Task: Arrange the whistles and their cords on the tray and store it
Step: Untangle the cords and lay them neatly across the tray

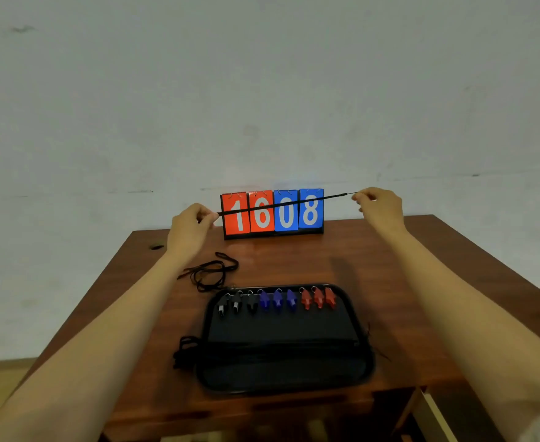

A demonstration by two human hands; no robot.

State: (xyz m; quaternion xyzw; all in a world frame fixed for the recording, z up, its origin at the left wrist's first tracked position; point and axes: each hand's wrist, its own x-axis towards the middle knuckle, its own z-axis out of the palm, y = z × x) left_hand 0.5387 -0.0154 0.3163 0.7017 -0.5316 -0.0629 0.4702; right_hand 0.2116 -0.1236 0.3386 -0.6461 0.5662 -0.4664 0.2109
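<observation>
The left hand (pixel 192 225) and right hand (pixel 379 207) each pinch an end of the black cord (pixel 281 204), taut at 12 o'clock from the tray (pixel 278 325); it should descend level and untwisted, landing 6 o'clock of the whistles (pixel 278 299).

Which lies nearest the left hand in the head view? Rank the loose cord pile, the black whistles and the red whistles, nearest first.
From the left hand:
1. Loose cord pile, on the table just below the hand.
2. Black whistles, left end of the row on the tray.
3. Red whistles, right end of that row.
</observation>
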